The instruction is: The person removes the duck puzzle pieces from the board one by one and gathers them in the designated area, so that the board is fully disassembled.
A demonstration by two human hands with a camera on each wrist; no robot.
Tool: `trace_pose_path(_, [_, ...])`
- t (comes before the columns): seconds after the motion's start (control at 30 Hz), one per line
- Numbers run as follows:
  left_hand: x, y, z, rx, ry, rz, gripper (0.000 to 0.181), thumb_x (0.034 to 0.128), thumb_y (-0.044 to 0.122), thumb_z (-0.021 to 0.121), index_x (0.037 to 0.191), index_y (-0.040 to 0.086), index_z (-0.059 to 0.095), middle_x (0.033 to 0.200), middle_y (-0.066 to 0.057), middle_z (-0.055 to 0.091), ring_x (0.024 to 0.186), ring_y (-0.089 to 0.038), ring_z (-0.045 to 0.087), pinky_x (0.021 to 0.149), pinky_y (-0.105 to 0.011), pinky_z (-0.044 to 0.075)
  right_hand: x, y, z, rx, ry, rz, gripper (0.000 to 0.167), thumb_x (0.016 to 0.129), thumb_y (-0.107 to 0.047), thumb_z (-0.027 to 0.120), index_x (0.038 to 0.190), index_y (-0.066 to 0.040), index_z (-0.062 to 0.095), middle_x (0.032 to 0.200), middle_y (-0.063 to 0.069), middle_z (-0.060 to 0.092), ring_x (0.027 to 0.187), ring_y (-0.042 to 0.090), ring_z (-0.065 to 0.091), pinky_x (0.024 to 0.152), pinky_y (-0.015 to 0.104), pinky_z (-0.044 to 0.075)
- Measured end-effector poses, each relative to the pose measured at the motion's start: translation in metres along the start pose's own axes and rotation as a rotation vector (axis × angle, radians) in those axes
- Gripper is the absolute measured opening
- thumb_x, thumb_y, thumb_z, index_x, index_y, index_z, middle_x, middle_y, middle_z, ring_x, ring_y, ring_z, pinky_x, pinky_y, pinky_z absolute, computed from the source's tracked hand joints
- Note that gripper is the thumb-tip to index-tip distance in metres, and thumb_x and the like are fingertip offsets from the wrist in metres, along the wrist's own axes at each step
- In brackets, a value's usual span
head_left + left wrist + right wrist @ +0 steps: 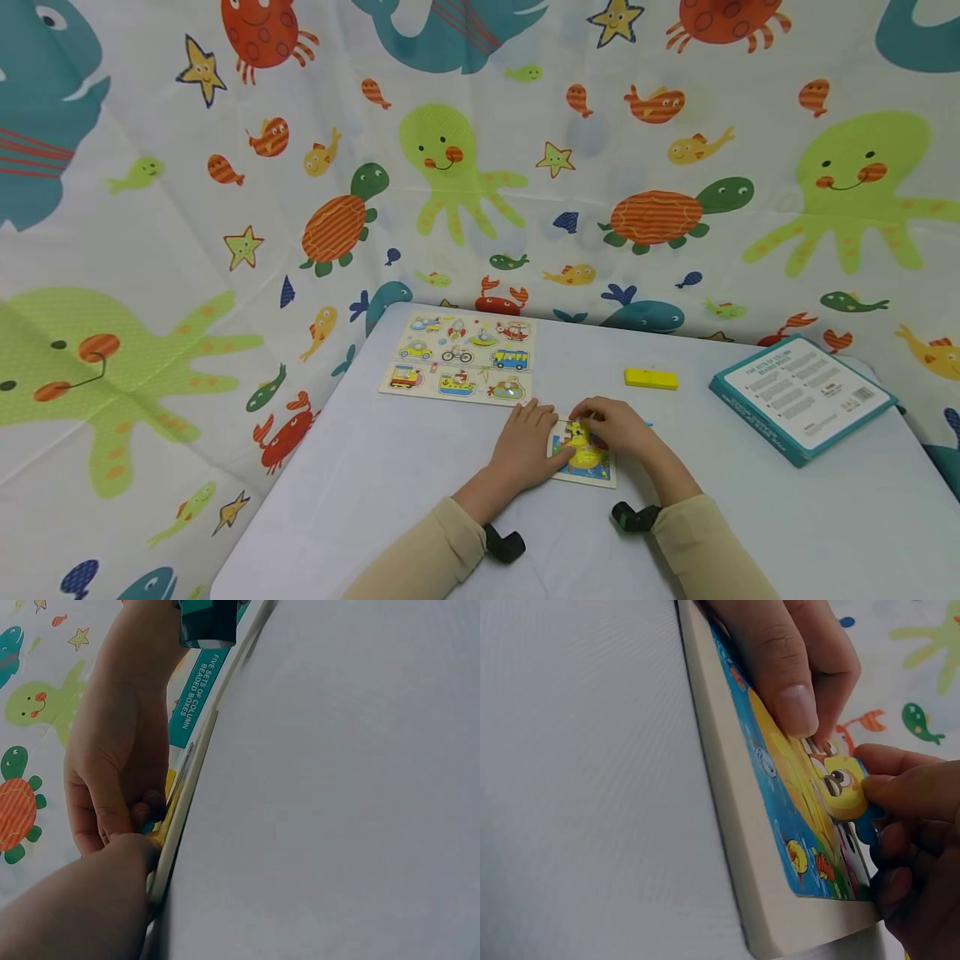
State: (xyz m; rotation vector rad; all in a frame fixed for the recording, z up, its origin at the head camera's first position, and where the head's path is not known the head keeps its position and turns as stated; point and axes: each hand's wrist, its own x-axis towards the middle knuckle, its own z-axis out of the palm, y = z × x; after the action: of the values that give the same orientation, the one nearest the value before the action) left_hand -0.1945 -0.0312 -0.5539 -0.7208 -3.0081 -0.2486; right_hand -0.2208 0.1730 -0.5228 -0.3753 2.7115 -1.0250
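A small wooden jigsaw board (597, 481), with a yellow figure on a blue background, lies in front of me on the white table. My left hand (525, 446) rests at its left side, fingers fairly straight, thumb (793, 705) pressing on the picture. Between thumb and fingertips, my right hand (618, 427) pinches a jigsaw piece (846, 796) showing a yellow face with an eye and a bit of blue. That piece is tilted over the upper part of the picture; its lower edge is partly hidden. In the left wrist view the board appears edge-on.
Behind and left lies a wooden board (461, 379) with vehicle pictures. A yellow block (651, 379) sits beyond my right hand. Farther right is a teal-and-white box (802, 400). A sea-animal cloth (525, 192) hangs behind the table.
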Motion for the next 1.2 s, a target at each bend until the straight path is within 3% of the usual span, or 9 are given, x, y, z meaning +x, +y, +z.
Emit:
trace_pose_path(0.6, [-0.001, 0.003, -0.002, -0.024, 0.017, 0.009, 0.068, 0.0937, 0.065, 0.048, 0.141, 0.017, 0.052, 0.149, 0.001, 0.048, 0.148, -0.025, 0.033, 0.123, -0.047, 0.023, 0.001, 0.005, -0.012, 0.085, 0.017, 0.086, 0.018, 0.100, -0.019, 0.057, 0.110, -0.022, 0.071, 0.106, 0.000, 0.069, 0.091, 0.019, 0.055, 0.083, 0.036, 0.049])
trace_pose_path(0.87, [-0.001, 0.002, -0.002, -0.028, 0.012, 0.019, 0.069, 0.0945, 0.066, 0.045, 0.144, 0.018, 0.050, 0.151, 0.002, 0.047, 0.149, -0.024, 0.031, 0.123, -0.047, 0.022, -0.006, 0.013, -0.035, 0.103, 0.021, 0.106, 0.018, 0.100, -0.024, 0.058, 0.113, -0.022, 0.070, 0.109, 0.001, 0.067, 0.094, 0.022, 0.055, 0.079, 0.031, 0.050])
trace_pose_path(1.03, [-0.002, -0.003, 0.000, -0.033, -0.017, 0.033, 0.070, 0.0955, 0.067, 0.041, 0.147, 0.019, 0.046, 0.153, 0.003, 0.044, 0.150, -0.023, 0.027, 0.124, -0.045, 0.019, -0.016, 0.021, -0.051, 0.102, 0.003, 0.138, 0.021, 0.101, -0.026, 0.057, 0.118, -0.019, 0.068, 0.106, 0.003, 0.065, 0.087, 0.023, 0.055, 0.070, 0.030, 0.049])
trace_pose_path(1.2, [-0.003, -0.011, 0.003, 0.004, -0.010, 0.095, 0.070, 0.0955, 0.066, 0.042, 0.148, 0.019, 0.045, 0.153, 0.003, 0.044, 0.150, -0.022, 0.029, 0.124, -0.044, 0.020, -0.027, 0.035, -0.065, 0.085, 0.017, 0.153, 0.024, 0.101, -0.027, 0.056, 0.119, -0.018, 0.068, 0.112, 0.006, 0.065, 0.096, 0.024, 0.053, 0.077, 0.031, 0.048])
